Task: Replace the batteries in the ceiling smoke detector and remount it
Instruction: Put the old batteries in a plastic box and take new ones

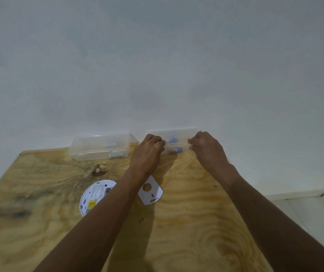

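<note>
Both hands are curled onto the same clear plastic box (176,141) at the far edge of the plywood table (186,222), against the pale wall (157,65). On the box's left end, the left hand (147,152) has its fingers bent tightly inward, fingertips (162,143) pressed to the plastic. On the right end, the right hand (206,148) mirrors it, fingers hooked over the front edge in a close pinch, hardly open at all. Between the two hands, blue-tipped batteries (173,145) show through the wall of the box (blur makes their number hard to judge).

Just left of this box sits a second clear box (100,147), untouched by either hand, with a few small pale pieces inside that are too blurred to name.

Nearer the camera, the white round smoke detector (94,197) lies on the table with its labelled back facing up, partly hidden by the left forearm. Beside it, on the other side of that forearm, lies a white cover plate (150,191) with a round hole, flat on the wood and apart from the detector.
</note>
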Action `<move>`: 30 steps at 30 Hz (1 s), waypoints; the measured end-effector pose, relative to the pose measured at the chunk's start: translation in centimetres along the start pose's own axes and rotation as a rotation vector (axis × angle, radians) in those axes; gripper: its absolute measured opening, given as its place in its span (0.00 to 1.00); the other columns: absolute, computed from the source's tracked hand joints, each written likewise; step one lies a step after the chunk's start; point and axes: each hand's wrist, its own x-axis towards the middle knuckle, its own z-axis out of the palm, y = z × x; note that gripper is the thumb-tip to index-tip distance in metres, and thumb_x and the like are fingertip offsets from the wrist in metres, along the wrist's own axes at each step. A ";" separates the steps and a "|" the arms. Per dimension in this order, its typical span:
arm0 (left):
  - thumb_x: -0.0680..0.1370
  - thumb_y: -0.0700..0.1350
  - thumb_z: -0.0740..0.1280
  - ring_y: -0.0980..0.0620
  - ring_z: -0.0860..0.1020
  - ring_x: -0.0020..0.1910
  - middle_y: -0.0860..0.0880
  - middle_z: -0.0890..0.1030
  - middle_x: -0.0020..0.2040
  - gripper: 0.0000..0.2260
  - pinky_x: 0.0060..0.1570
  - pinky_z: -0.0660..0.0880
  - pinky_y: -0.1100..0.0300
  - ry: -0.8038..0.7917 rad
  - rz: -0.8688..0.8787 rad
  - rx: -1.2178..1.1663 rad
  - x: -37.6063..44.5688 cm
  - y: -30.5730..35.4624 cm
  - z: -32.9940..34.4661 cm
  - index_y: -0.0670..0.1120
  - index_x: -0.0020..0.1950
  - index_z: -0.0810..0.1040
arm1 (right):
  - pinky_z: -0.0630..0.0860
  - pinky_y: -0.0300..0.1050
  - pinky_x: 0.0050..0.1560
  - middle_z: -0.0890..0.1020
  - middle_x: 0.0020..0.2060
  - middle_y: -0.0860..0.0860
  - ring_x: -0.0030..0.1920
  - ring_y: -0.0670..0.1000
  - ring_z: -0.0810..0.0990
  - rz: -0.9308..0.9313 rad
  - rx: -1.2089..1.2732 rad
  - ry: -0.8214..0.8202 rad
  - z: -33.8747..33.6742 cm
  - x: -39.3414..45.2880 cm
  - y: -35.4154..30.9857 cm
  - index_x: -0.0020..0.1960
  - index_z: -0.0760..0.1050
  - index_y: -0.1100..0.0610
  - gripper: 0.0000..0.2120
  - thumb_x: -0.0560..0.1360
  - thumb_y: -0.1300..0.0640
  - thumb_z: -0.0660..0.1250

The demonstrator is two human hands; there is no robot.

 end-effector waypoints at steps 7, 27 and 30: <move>0.82 0.46 0.67 0.42 0.73 0.69 0.43 0.78 0.70 0.18 0.61 0.75 0.48 0.011 0.004 -0.085 -2.0 -2.6 -4.1 0.42 0.71 0.77 | 0.76 0.49 0.55 0.77 0.60 0.55 0.60 0.56 0.77 0.130 0.190 -0.054 0.1 -0.7 -7.2 0.66 0.77 0.57 0.17 0.77 0.60 0.68; 0.70 0.43 0.80 0.39 0.75 0.66 0.43 0.81 0.63 0.24 0.62 0.76 0.46 0.048 -0.244 -0.165 -9.7 -22.1 -5.3 0.40 0.65 0.81 | 0.68 0.38 0.22 0.77 0.27 0.54 0.23 0.48 0.71 1.084 1.401 -0.197 7.7 4.2 -23.9 0.53 0.79 0.72 0.17 0.79 0.55 0.68; 0.70 0.44 0.80 0.39 0.76 0.64 0.43 0.82 0.62 0.23 0.60 0.78 0.46 0.094 -0.219 -0.185 -10.0 -22.7 -4.6 0.41 0.63 0.82 | 0.67 0.38 0.22 0.77 0.27 0.53 0.23 0.46 0.70 1.083 1.409 -0.250 7.7 4.3 -23.2 0.55 0.80 0.71 0.19 0.78 0.53 0.69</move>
